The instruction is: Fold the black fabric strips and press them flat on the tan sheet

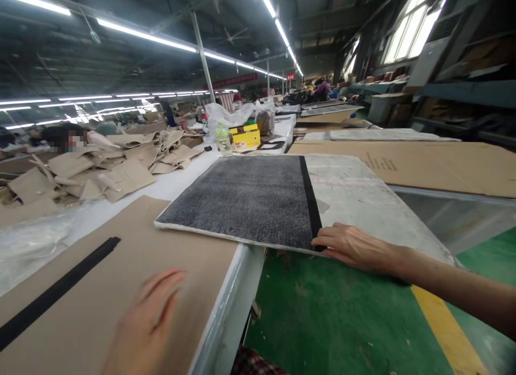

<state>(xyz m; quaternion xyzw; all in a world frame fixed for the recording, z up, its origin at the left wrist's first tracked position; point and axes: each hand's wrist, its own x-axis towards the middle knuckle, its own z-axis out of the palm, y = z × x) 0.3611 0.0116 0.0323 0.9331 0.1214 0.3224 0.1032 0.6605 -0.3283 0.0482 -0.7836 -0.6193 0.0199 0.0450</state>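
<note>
garment factory floor, long cutting tables (242, 267), stacked fabric pieces (121, 165)

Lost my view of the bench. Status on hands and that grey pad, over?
Right hand flat on near end of black strip, on grey pad. Left hand open, blurred, over tan sheet. Second black strip lies on that sheet.

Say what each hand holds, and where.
Right hand touches the black strip, near end, on the grey mat; grip unclear. Left hand, blurred above the brown board, holds nothing.
</note>
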